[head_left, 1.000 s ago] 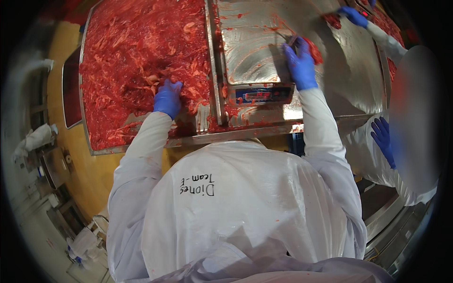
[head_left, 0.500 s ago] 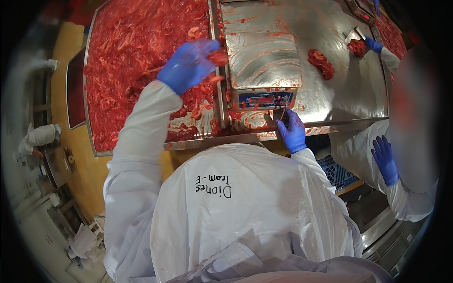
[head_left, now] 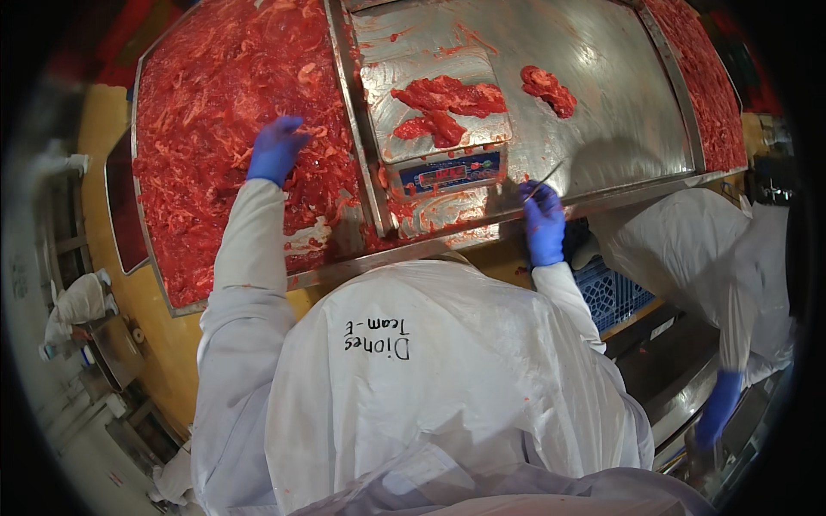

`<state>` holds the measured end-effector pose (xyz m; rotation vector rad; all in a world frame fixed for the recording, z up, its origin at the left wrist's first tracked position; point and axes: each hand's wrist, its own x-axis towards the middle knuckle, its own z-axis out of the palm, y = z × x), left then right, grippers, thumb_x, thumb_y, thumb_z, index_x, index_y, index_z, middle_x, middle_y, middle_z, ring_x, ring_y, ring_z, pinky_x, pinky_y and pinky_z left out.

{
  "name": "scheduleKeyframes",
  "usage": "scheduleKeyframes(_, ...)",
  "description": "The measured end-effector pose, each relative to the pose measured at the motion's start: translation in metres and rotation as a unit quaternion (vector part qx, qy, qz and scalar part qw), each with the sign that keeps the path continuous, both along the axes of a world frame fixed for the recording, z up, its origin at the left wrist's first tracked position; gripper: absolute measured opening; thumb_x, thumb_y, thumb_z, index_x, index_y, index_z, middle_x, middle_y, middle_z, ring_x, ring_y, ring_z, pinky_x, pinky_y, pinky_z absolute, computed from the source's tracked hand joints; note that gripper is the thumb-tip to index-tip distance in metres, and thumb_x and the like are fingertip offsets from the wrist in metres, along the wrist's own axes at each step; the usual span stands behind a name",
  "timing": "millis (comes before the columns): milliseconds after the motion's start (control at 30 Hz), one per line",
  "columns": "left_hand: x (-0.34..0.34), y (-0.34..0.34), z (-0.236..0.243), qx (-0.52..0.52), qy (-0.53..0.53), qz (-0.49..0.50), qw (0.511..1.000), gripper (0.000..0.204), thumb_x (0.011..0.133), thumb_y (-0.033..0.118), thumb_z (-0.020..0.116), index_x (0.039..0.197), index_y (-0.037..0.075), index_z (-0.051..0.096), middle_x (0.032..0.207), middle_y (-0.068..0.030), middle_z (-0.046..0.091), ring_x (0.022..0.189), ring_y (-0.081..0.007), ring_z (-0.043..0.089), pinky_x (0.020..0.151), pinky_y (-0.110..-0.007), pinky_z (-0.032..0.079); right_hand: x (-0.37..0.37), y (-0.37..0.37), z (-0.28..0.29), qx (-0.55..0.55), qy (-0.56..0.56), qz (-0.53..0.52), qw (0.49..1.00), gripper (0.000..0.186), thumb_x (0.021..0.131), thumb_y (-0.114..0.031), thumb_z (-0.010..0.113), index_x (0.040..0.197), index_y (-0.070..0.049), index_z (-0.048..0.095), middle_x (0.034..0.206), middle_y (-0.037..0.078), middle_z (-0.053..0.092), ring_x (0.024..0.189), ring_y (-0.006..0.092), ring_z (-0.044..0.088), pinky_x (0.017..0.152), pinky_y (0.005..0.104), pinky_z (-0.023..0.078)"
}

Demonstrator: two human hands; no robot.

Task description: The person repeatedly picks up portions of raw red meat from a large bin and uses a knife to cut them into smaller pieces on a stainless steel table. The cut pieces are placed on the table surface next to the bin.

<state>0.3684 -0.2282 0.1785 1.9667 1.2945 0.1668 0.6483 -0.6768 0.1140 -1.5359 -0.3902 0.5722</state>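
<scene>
My left hand (head_left: 274, 153), in a blue glove, is in the bed of chopped red meat (head_left: 211, 90) in the left tray, fingers curled into it; what they grip is unclear. My gloved right hand (head_left: 544, 224) holds a thin metal tool (head_left: 548, 175) at the front steel edge, just right of the bench scale (head_left: 445, 175). On the scale's wet steel top lie several red meat pieces (head_left: 449, 96). A separate lump of meat (head_left: 547, 89) sits on the steel surface to the scale's right.
A steel divider (head_left: 348, 95) separates the left tray from the scale. Another meat-filled tray (head_left: 710, 103) is at far right. A co-worker (head_left: 688, 258) in white bends at the right, above a blue crate (head_left: 615, 292). Another person (head_left: 76, 314) is at far left.
Meat that my left hand carried now lies on the scale; that hand is back in the left tray. My right hand moved down from the steel surface. The co-worker has bent lower, away from it.
</scene>
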Motion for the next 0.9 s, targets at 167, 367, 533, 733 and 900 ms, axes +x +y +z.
scheduleKeyframes(167, 0.060, -0.087, 0.061, 0.080, -0.164, -0.158, 0.970, 0.015, 0.094, 0.013, 0.073, 0.106, 0.004, 0.075, 0.098, -0.0084, 0.068, 0.092, -0.0212, 0.070, 0.082, -0.034, 0.056, 0.014, 0.026, 0.099, -0.125, -0.056, 0.239, 0.961, 0.029, 0.096, -0.007, 0.070, 0.123, 0.001, 0.066, 0.110, 0.008, 0.071, 0.099, 0.0154, 0.067, 0.092, 0.0312, 0.054)
scheduleKeyframes(367, 0.114, -0.109, 0.029, 0.241, -0.100, -0.334, 0.906, 0.014, 0.091, 0.013, 0.073, 0.103, 0.006, 0.074, 0.108, -0.0138, 0.070, 0.100, -0.0324, 0.069, 0.090, -0.041, 0.057, 0.024, 0.097, 0.070, -0.166, 0.015, 0.330, 0.929, 0.023, 0.094, -0.013, 0.076, 0.112, -0.002, 0.070, 0.100, 0.003, 0.072, 0.096, 0.0119, 0.066, 0.088, 0.0301, 0.052)
scheduleKeyframes(533, 0.029, -0.072, -0.016, 0.223, -0.038, -0.206, 0.952, 0.026, 0.088, 0.013, 0.073, 0.114, 0.006, 0.071, 0.108, -0.0156, 0.068, 0.105, -0.0330, 0.066, 0.091, -0.041, 0.055, 0.010, 0.075, 0.086, -0.099, 0.149, 0.369, 0.912, 0.028, 0.095, -0.014, 0.077, 0.119, -0.004, 0.067, 0.106, 0.003, 0.072, 0.098, 0.0124, 0.067, 0.090, 0.0282, 0.053)
scheduleKeyframes(733, -0.030, -0.131, -0.094, 0.192, -0.013, -0.346, 0.918, 0.016, 0.085, 0.013, 0.075, 0.098, 0.007, 0.067, 0.093, -0.0122, 0.067, 0.084, -0.0286, 0.065, 0.076, -0.042, 0.055, -0.032, 0.041, 0.061, -0.115, 0.224, 0.412, 0.876, 0.036, 0.098, -0.012, 0.073, 0.130, 0.000, 0.063, 0.108, 0.006, 0.071, 0.102, 0.0138, 0.070, 0.096, 0.0297, 0.056)
scheduleKeyframes(900, 0.007, -0.102, 0.022, -0.209, -0.114, -0.212, 0.948, 0.015, 0.090, 0.015, 0.075, 0.100, 0.007, 0.067, 0.085, -0.0037, 0.067, 0.077, -0.0162, 0.063, 0.071, -0.035, 0.053, -0.031, 0.040, 0.079, -0.091, 0.241, 0.379, 0.889, 0.034, 0.098, -0.009, 0.073, 0.129, 0.001, 0.063, 0.108, 0.006, 0.071, 0.099, 0.0125, 0.068, 0.095, 0.0301, 0.055)
